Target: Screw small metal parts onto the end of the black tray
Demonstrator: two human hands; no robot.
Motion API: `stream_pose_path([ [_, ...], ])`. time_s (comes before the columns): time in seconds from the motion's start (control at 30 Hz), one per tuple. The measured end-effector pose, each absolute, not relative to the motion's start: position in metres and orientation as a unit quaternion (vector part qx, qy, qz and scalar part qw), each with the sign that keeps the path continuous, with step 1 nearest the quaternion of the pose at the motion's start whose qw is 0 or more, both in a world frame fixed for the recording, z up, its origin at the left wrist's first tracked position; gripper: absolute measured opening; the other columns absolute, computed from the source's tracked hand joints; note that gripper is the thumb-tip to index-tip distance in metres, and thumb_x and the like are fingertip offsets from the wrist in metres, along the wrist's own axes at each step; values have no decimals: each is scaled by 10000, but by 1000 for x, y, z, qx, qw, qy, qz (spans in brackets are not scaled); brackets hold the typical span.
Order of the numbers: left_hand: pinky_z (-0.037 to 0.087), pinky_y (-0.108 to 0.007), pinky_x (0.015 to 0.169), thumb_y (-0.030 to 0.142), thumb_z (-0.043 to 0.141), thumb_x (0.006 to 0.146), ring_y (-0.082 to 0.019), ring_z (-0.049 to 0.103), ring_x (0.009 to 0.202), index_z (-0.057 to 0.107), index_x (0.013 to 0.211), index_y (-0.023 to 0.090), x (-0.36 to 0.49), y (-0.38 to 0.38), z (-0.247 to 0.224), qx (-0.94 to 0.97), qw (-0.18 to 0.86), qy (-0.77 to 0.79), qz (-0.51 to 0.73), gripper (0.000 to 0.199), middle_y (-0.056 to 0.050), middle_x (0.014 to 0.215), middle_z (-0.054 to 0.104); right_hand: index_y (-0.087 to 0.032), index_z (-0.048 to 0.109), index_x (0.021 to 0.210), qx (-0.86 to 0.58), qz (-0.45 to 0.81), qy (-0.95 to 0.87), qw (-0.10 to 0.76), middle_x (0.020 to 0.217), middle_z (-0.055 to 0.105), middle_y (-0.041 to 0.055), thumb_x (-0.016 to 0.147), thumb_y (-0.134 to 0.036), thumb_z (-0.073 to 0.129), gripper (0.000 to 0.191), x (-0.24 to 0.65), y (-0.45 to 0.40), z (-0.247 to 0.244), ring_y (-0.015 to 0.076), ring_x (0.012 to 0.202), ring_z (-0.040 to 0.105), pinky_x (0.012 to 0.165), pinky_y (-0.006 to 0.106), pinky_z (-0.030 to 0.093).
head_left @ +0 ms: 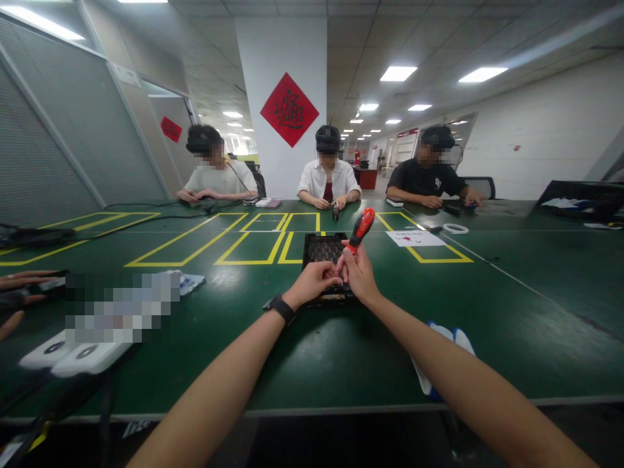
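A screwdriver (pixel 361 229) with a red and black handle tilts up and to the right from my right hand (pixel 358 273), whose fingers are wrapped round its lower part. Its tip is hidden behind the fingers. Under both hands lies a black open case (pixel 324 246) with a textured inside, flat on the green table (pixel 361 351). My left hand (pixel 314 285), with a black watch at the wrist, has its fingers pinched together at the case's near right part, close to the right fingertips. What those left fingers hold, if anything, I cannot make out.
White and blue gloves (pixel 453 338) lie by my right forearm. Left stand white power strips (pixel 92 354) with cables; another person's hands (pixel 29 286) are at the left edge. A paper sheet (pixel 415 238) and a tape roll (pixel 455 229) lie farther right. Several people sit across the table.
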State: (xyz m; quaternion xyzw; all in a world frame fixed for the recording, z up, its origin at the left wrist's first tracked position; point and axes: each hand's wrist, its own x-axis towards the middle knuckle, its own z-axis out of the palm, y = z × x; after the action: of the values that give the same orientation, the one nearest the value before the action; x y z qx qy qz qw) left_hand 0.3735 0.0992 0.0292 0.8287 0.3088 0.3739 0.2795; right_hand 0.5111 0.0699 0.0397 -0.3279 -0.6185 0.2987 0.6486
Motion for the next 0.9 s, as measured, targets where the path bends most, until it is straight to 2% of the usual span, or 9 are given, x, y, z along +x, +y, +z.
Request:
stream_pose_path([
  [0.1, 329, -182, 515, 323, 585, 733, -76, 438, 540, 602, 706, 107, 373, 100, 30, 841, 278, 297, 358, 218, 19, 594, 536, -202, 410, 1111, -331, 304, -625, 638, 584, 534, -55, 868, -436, 364, 341, 512, 70, 40, 45, 353, 392, 355, 158, 314],
  [0.27, 381, -195, 582, 303, 531, 775, -100, 521, 620, 628, 785, 109, 373, 98, 31, 843, 318, 267, 342, 217, -19, 707, 623, -198, 413, 1126, -336, 314, -635, 621, 588, 539, -51, 866, -444, 361, 362, 513, 70, 40, 47, 354, 393, 354, 161, 327],
  [0.53, 357, -188, 516, 395, 639, 675, -78, 448, 540, 569, 708, 113, 373, 97, 30, 827, 286, 303, 377, 293, 22, 602, 525, -190, 416, 1126, -336, 294, -627, 638, 587, 538, -48, 864, -452, 360, 375, 511, 67, 41, 50, 381, 401, 381, 160, 336],
  [0.67, 340, -185, 506, 373, 623, 695, -75, 437, 530, 577, 687, 105, 372, 98, 30, 833, 287, 303, 362, 272, 24, 585, 523, -195, 406, 1133, -333, 300, -633, 631, 587, 543, -54, 866, -446, 356, 370, 512, 68, 41, 46, 362, 392, 367, 158, 322],
  [0.9, 415, -208, 612, 300, 546, 769, -104, 540, 640, 606, 781, 105, 374, 97, 31, 837, 323, 266, 353, 204, -27, 707, 614, -198, 409, 1129, -328, 315, -635, 625, 601, 548, -51, 863, -458, 353, 376, 512, 70, 41, 42, 353, 376, 353, 158, 304],
])
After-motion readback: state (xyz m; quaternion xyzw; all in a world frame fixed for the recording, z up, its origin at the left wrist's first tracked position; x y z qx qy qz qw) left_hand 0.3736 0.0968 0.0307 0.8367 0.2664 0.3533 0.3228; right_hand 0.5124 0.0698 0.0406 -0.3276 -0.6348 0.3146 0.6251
